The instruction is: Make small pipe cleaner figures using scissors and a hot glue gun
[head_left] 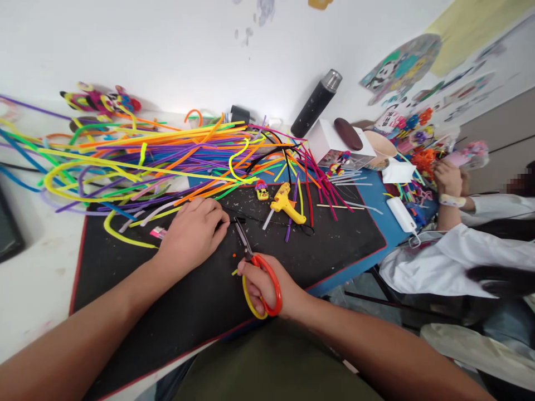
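My right hand (267, 284) is closed around the handles of a pair of scissors (246, 248), one loop red and one yellow. Their blades point away from me, towards my left hand (194, 231). The fingers of that hand are pinched on a short black pipe cleaner (237, 220), whose end shows beside the blade tips. Whether the blades touch it I cannot tell. Beyond the scissors lie a yellow glue gun (288, 205) and a small yellow figure head with a purple and red top (262, 191). Both hands are over a black mat (200, 295) with red edging.
Many coloured pipe cleaners (167, 150) are heaped along the back. A black thermos (316, 103) stands behind a white box (330, 145). At the far left lies a dark-screened device (8, 217). On the right, a co-worker's hand (449, 177) is among craft pieces near a white device (400, 214).
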